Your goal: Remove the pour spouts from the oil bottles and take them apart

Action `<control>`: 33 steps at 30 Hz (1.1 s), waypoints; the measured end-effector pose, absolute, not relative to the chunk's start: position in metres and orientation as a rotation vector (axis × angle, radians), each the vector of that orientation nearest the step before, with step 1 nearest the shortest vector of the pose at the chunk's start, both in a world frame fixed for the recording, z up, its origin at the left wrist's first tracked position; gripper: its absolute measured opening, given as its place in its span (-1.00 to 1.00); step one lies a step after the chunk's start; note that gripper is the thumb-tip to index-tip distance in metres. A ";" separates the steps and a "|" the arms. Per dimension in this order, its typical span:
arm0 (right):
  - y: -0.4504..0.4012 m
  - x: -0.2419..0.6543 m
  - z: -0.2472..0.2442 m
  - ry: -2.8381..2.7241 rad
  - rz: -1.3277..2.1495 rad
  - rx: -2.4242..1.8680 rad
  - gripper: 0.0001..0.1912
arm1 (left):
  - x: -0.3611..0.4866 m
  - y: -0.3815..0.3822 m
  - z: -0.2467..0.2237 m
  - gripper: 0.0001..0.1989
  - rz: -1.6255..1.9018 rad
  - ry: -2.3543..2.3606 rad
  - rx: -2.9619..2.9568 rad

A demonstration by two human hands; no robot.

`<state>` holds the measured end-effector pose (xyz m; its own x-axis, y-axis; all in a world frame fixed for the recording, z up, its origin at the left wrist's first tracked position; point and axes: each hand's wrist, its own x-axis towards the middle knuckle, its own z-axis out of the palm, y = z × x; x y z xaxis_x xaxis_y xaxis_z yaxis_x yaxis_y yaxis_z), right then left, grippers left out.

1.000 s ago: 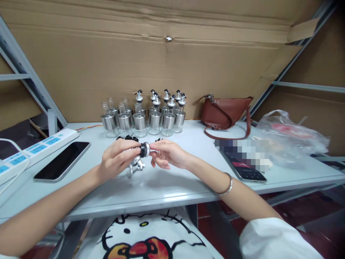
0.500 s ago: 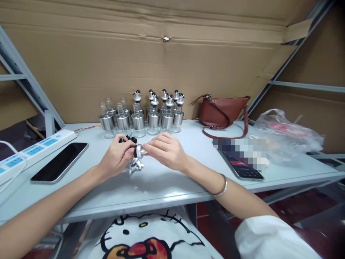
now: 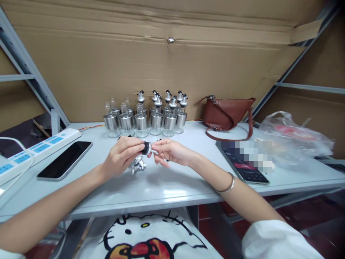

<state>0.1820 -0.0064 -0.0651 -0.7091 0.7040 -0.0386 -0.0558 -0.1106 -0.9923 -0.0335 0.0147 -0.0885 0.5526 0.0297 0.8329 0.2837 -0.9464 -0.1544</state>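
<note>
Above the table, a pourer spout point(image 3: 148, 148) with a black stopper and silver collar lies sideways between my hands. My left hand point(image 3: 122, 154) is closed around its black stopper end. The fingers of my right hand point(image 3: 175, 153) pinch its silver spout from the other side. Under my left hand, loose silver spout parts point(image 3: 138, 164) lie on the table, and some black pieces behind the hand are mostly hidden. Behind both hands stand several glass bottles with steel sleeves point(image 3: 141, 122); those on the right carry pourer tops point(image 3: 158, 99), and those on the left have bare necks.
On the left are a white power strip point(image 3: 40, 149) and a dark phone point(image 3: 66, 160). A brown handbag point(image 3: 226, 113), a second phone point(image 3: 250, 174) and a clear plastic bag point(image 3: 293, 136) occupy the right. Cardboard point(image 3: 107, 64) rises behind the table point(image 3: 172, 183).
Both hands have turned around the pourer spout. My right hand has rolled over, its lower fingers now showing beneath, and my left fingers now lie over the stopper. The view has shifted slightly.
</note>
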 end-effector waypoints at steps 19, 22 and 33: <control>-0.005 0.190 -0.073 -2.164 -0.654 -0.453 -0.82 | -0.026 0.001 -0.069 -0.55 -1.195 -1.120 -3.334; -0.010 0.192 -0.068 -2.116 -0.867 -0.333 -0.80 | -0.024 -0.003 -0.066 -0.51 -1.132 -1.194 -3.609; -0.011 0.185 -0.071 -2.098 -0.263 -0.665 -0.73 | -0.032 0.006 -0.075 -0.87 -1.322 -0.553 -2.811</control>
<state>0.1846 -0.0113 -0.0706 -0.4578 0.3604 0.8128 0.5499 0.8331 -0.0597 -0.0319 0.0065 -0.0751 0.5875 0.3179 0.7442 0.3061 -0.9386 0.1593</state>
